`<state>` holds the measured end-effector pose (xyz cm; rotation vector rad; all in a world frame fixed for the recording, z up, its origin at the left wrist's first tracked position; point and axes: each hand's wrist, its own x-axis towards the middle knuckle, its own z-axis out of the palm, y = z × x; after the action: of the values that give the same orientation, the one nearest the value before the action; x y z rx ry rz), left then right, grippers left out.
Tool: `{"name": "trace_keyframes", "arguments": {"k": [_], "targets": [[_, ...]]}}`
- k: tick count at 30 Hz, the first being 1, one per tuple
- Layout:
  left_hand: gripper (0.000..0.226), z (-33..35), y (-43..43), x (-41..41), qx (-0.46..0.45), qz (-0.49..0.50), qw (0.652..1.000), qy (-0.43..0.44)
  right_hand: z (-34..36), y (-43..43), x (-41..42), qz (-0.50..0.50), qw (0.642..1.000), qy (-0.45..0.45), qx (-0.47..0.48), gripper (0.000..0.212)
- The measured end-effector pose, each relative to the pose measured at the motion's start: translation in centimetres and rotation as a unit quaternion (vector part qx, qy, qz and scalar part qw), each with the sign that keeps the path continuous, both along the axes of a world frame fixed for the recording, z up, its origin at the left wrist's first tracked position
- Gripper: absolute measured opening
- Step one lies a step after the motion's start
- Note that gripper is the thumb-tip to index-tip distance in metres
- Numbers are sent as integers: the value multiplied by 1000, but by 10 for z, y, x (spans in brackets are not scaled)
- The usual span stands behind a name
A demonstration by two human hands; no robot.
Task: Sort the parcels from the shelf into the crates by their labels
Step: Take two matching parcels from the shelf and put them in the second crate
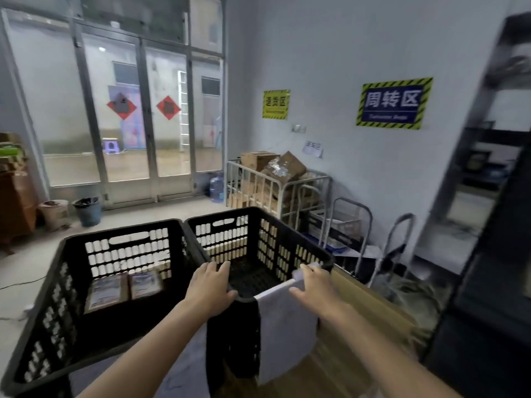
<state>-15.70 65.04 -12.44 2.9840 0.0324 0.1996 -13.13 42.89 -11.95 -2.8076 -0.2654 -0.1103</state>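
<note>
L hand (211, 285) rests on near rim of right crate (221, 234), fingers fairly straight, gripping nothing. R hand (311, 285) is at top edge of white sheet (287, 326) hanging down that crate's near wall; too blurred, can't tell if it pinches it. In left crate (129, 248), left parcel (106, 291) & right parcel (145, 284) lie side by side near its far wall

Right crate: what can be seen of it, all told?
The right crate is black plastic, open-topped, with slotted walls, handle slots and a mesh floor. It stands upright, close beside the left crate. No parcel shows inside. A white sheet hangs down its near wall. The left hand rests on the near rim; the right hand grips the sheet's top edge at the rim.
</note>
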Motion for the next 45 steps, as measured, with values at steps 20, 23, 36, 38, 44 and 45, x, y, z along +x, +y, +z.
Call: {"name": "trace_keyframes", "arguments": {"k": [20,23,36,38,44,45], "targets": [[60,23,-316,-30,26,-254,967,11,33,-303,-152,-262,965,2,-4,62],[59,26,-363,-46,20,-272,962,3,37,-346,-177,-285,958,-6,-3,59],[60,29,-535,-96,5,-353,936,10,49,-498,-269,-358,934,-14,-6,62],[59,33,-555,-101,-6,-368,930,5,53,-513,-279,-368,930,-22,-6,63],[45,59,-607,-108,-63,-398,915,-3,71,-549,-298,-394,917,-66,-5,60],[49,63,-616,-107,-79,-404,912,-2,74,-554,-300,-397,915,-73,-6,61]]}}
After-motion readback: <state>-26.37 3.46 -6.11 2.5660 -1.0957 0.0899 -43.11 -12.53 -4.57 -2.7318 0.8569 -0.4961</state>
